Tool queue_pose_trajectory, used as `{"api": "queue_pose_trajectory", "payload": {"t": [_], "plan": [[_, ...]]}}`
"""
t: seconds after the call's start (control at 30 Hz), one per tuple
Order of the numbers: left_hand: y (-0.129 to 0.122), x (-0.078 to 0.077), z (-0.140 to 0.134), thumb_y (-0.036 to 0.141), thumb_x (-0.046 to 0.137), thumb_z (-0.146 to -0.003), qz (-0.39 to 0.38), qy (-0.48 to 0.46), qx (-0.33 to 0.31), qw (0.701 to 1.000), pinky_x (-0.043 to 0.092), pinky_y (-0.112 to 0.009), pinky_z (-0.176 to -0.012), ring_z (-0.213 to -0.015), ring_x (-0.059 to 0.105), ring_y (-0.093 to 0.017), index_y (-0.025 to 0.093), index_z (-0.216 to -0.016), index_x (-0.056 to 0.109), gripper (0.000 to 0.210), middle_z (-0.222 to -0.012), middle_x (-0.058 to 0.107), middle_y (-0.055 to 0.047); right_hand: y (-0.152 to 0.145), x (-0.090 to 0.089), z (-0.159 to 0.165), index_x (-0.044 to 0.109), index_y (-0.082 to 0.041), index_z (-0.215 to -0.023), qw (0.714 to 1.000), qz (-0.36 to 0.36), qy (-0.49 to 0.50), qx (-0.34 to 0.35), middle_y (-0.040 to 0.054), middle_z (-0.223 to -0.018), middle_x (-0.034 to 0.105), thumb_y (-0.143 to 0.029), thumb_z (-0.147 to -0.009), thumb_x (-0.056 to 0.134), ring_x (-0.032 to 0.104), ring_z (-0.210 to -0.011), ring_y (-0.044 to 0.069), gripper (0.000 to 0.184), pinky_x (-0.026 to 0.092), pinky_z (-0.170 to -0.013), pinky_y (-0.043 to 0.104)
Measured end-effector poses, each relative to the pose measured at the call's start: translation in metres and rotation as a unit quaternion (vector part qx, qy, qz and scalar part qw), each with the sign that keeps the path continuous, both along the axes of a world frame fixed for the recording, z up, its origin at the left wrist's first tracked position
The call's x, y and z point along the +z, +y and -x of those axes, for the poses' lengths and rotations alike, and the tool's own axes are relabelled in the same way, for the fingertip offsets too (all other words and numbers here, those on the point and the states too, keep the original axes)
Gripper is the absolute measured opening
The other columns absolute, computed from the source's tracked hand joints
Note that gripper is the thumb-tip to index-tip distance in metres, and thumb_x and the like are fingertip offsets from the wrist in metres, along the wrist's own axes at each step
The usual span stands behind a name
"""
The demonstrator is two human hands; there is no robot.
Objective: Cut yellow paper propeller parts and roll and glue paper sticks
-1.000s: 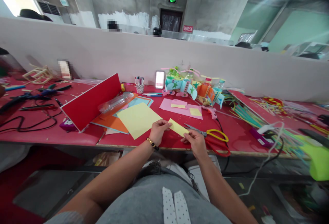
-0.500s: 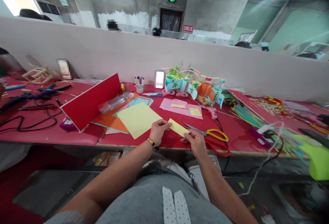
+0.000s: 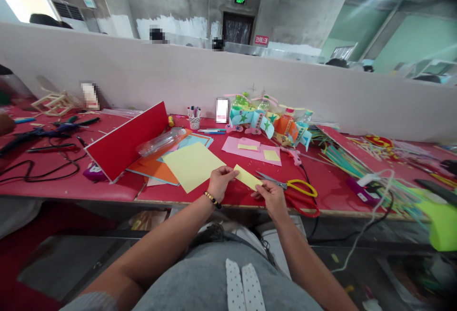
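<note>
Between my two hands is a narrow strip of yellow paper [image 3: 247, 177], held above the table's front part. My left hand [image 3: 220, 182], with a beaded bracelet at the wrist, pinches its left end. The right end is pinched by my right hand [image 3: 272, 197]. A larger yellow sheet [image 3: 193, 165] lies just left of my left hand, over orange and blue sheets. Scissors with yellow handles [image 3: 302, 188] lie right beside my right hand, their blades pointing left. Pink paper [image 3: 232, 145] with small yellow pieces on it lies beyond the strip.
A clear plastic bottle [image 3: 162, 142] lies by a leaning red board [image 3: 128, 142]. Decorated bottles [image 3: 264, 118], a pen cup [image 3: 194, 119] and a phone [image 3: 222, 110] stand along the white partition [image 3: 178, 77]. A pink glue gun [image 3: 294, 155], a purple power strip [image 3: 363, 191] and cables are to the right.
My hands and the yellow strip stay practically still. At the far left edge, another person's hand has shifted slightly.
</note>
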State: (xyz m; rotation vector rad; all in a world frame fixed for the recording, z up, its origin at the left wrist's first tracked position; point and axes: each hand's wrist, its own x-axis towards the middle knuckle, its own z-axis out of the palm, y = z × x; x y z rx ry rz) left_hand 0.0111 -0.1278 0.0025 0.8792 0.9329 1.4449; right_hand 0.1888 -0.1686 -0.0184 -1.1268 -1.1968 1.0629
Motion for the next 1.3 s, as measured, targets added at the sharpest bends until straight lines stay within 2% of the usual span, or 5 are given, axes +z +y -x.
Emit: {"api": "queue_pose_trajectory", "payload": {"t": [0.4, 1.3], "plan": [[-0.0013, 0.0029, 0.0000, 0.031, 0.081, -0.051, -0.004, 0.012, 0.005, 1.000, 0.035, -0.022, -0.053, -0.049, 0.047, -0.008, 0.014, -0.056, 0.058, 0.029, -0.050, 0.053, 0.003, -0.0004, 0.0002, -0.0003, 0.067, -0.015, -0.088, 1.000, -0.002, -0.009, 0.003, 0.0016, -0.057, 0.067, -0.041, -0.072, 0.067, 0.064, -0.051, 0.017, 0.030, 0.053, -0.051, 0.027], [0.0003, -0.0023, 0.0005, 0.031, 0.081, -0.054, -0.010, 0.008, 0.001, 1.000, 0.041, -0.020, -0.054, -0.053, 0.048, -0.007, 0.013, -0.060, 0.057, 0.030, -0.058, 0.053, 0.004, 0.0012, -0.0047, -0.0011, 0.066, -0.015, -0.083, 1.000, 0.001, 0.004, -0.005, 0.0016, -0.055, 0.067, -0.039, -0.073, 0.068, 0.062, -0.047, 0.014, 0.026, 0.050, -0.048, 0.022]]}}
